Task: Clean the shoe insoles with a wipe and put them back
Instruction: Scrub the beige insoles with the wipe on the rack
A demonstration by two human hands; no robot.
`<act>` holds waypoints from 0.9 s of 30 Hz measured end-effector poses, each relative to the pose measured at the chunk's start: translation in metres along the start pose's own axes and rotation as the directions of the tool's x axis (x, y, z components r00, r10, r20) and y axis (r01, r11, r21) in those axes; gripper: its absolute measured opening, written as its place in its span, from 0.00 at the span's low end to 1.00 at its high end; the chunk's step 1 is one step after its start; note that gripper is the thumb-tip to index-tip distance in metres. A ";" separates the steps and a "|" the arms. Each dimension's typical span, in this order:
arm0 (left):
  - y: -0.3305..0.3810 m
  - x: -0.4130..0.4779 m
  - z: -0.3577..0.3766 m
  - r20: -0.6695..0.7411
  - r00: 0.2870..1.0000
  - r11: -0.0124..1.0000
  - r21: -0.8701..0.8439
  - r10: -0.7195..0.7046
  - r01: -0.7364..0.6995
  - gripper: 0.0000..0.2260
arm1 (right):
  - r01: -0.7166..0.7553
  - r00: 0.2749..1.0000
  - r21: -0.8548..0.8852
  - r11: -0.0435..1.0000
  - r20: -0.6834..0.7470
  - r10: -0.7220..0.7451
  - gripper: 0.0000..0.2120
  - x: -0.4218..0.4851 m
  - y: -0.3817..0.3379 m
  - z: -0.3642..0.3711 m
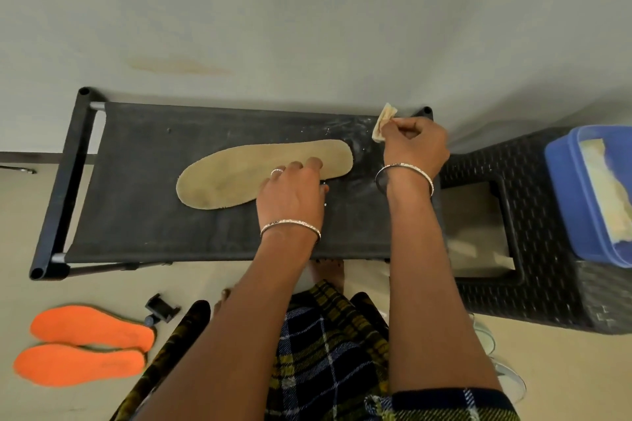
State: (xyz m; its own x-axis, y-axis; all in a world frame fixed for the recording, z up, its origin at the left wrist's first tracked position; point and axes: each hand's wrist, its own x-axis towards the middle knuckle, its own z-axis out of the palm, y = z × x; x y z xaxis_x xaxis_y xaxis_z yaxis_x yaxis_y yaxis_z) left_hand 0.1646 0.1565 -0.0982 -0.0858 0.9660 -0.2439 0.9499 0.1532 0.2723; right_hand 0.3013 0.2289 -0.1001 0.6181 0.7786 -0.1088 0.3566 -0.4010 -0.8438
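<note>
A tan insole (239,171) lies flat on a black fabric rack top (143,215). My left hand (292,195) rests on the insole's near edge, with its fingers lying over the insole. My right hand (415,145) is at the rack's far right corner, beside the insole's tip, and pinches a small crumpled wipe (382,123). Two orange insoles (85,345) lie side by side on the floor at the lower left.
A black woven plastic stool (533,249) stands right of the rack, carrying a blue tub (574,202) with pale wipes inside. A small black clip-like object (160,309) lies on the floor by the orange insoles. A white shoe (506,372) shows beside my right arm. A wall runs behind the rack.
</note>
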 end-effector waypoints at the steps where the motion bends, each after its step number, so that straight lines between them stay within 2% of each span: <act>1: 0.004 0.003 0.004 -0.019 1.000 1.000 -0.011 0.010 -0.010 0.16 | -0.004 1.000 0.017 1.000 0.002 0.004 0.03 0.002 0.000 0.000; 9: 0.016 0.017 0.031 -0.086 0.995 0.998 0.048 0.048 -0.044 0.16 | 0.023 0.999 0.077 0.997 0.032 -0.025 0.04 0.005 0.004 0.000; 15: 0.014 0.023 0.030 -0.191 0.973 0.987 0.118 0.127 -0.105 0.08 | 0.031 0.999 0.077 0.997 0.038 -0.034 0.03 0.008 0.005 -0.004; 17: 0.013 0.020 0.027 -0.287 0.952 0.994 0.059 0.106 -0.093 0.08 | 0.033 0.998 0.094 0.995 0.041 -0.037 0.03 0.007 0.002 -0.002; 20: 0.017 0.009 0.008 -0.341 0.940 0.996 -0.068 0.026 -0.052 0.10 | 0.041 0.998 0.150 0.988 0.039 -0.047 0.03 0.003 -0.008 0.001; 24: 0.017 -0.012 -0.021 -0.265 0.956 0.954 -0.297 -0.126 0.043 0.12 | 0.035 0.994 0.212 0.977 0.091 -0.055 0.04 -0.008 -0.023 -0.002; 27: 0.008 -0.032 -0.039 -0.183 0.963 0.860 -0.505 -0.199 0.082 0.12 | 0.045 0.992 0.225 0.973 0.101 -0.070 0.05 -0.023 -0.030 -0.011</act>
State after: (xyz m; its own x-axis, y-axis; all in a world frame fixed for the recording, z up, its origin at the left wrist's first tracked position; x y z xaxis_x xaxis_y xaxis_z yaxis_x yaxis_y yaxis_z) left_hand 0.1634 0.1346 -0.0519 -0.3268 0.9376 -0.1186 0.6579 0.3158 0.6837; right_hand 0.2846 0.2178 -0.0662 0.5178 0.8494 -0.1023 0.2179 -0.2466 -0.9443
